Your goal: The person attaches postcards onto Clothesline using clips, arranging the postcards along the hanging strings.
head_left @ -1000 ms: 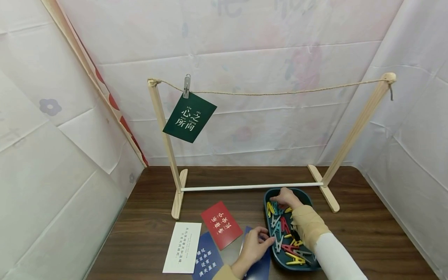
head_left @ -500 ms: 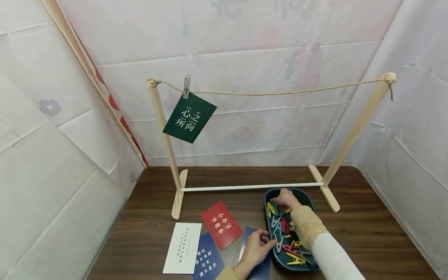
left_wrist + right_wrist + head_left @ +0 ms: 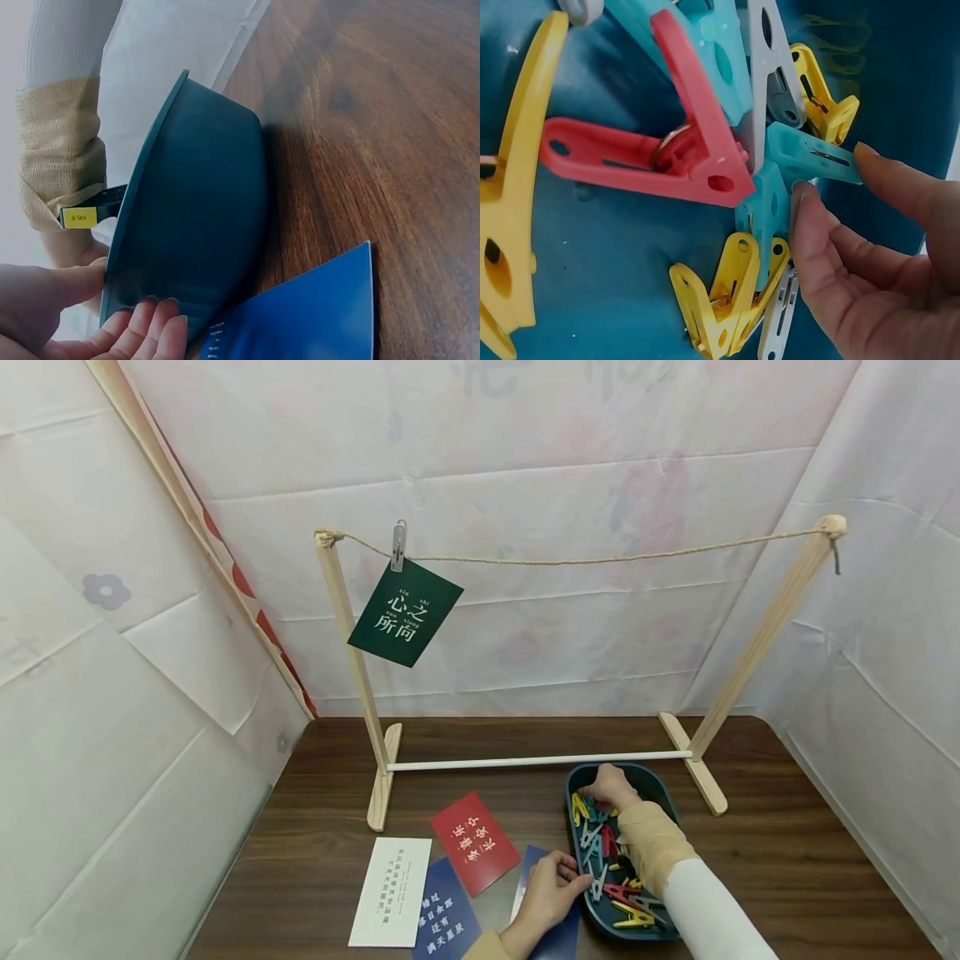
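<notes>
A dark teal plastic tray (image 3: 651,782) of coloured clothespins stands on the table at right of centre. My right hand (image 3: 615,787) reaches into its far end. In the right wrist view, the thumb and a finger pinch one leg of a teal clothespin (image 3: 817,154), which lies among yellow, grey and red ones. My left hand (image 3: 547,891) holds the tray's near left side, thumb at the rim and fingers against the outer wall (image 3: 195,195). Beneath that hand lies a blue card (image 3: 315,315), partly covered in the head view.
A wooden stand with a rope (image 3: 555,562) rises behind the tray. From the rope's left part hangs a green card (image 3: 408,614), tilted, under a clear clip (image 3: 399,547). A red card (image 3: 476,843), a white card (image 3: 392,892) and another blue card (image 3: 446,914) lie at left.
Both hands stay almost where they were. My left hand has shifted slightly right along the tray, and the right forearm has moved a little left.
</notes>
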Demonstrator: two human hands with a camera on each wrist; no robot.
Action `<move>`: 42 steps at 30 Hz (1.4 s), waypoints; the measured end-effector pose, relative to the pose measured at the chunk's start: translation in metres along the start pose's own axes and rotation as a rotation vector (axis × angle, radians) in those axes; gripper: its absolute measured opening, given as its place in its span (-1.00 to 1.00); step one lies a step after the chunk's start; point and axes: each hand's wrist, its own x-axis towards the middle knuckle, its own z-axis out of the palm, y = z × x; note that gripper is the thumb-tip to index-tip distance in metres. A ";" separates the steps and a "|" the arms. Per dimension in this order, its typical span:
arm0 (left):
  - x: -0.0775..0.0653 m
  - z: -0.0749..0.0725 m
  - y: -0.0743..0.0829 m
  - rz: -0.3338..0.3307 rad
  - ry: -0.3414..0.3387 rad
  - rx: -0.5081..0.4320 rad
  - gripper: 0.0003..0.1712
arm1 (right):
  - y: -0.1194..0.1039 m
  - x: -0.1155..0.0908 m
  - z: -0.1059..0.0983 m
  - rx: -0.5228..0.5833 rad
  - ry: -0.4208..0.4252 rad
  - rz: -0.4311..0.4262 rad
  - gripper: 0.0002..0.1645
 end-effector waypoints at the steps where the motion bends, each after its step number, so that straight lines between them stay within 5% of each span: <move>1: 0.000 0.000 0.000 0.001 0.002 0.001 -0.76 | 0.000 0.000 0.000 -0.011 -0.003 0.003 -0.62; 11: -0.001 0.000 0.002 0.002 0.007 0.010 -0.77 | 0.001 0.002 0.000 0.033 -0.017 0.010 -0.64; 24: -0.002 0.000 0.003 -0.028 -0.010 -0.047 -0.76 | 0.009 -0.001 -0.004 0.108 -0.042 -0.026 -0.40; 31: -0.002 0.001 0.002 -0.028 -0.003 -0.060 -0.76 | 0.012 -0.006 -0.006 0.121 -0.026 -0.056 -0.64; 42: -0.003 0.001 0.004 -0.034 -0.003 -0.082 -0.79 | 0.019 -0.013 -0.012 0.225 0.007 -0.100 -0.65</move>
